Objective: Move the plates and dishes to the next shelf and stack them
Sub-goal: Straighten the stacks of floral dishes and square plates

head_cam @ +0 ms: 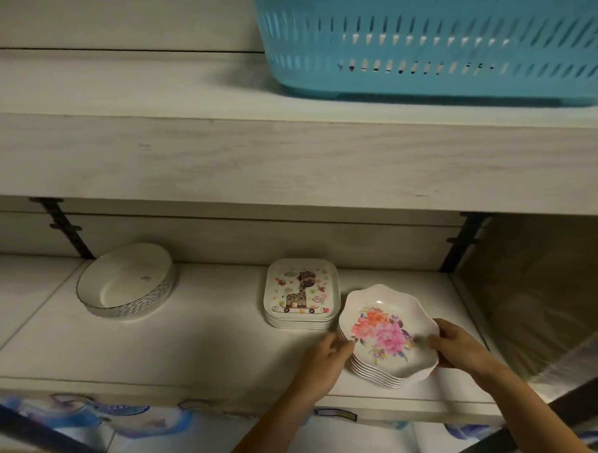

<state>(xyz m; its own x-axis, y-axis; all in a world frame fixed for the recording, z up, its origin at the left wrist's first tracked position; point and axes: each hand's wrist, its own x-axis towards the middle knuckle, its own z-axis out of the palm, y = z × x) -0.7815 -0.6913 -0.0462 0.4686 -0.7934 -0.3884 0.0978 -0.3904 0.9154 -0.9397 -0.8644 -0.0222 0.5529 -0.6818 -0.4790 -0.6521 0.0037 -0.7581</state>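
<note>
A blue slotted basket (430,39) sits top right; blue-printed packages (128,425) line the bottom edge.

- Both bare forearms reach in from the bottom of the view, the left from 6 o'clock and the right from 5 o'clock, converging.
- The left hand (325,357) curls its fingers against the stack of floral plates (391,332) at its 9 o'clock edge.
- The right hand (457,344) grips the 3 o'clock edge, thumb lying over the top rim, fingers tucked beneath.
</note>
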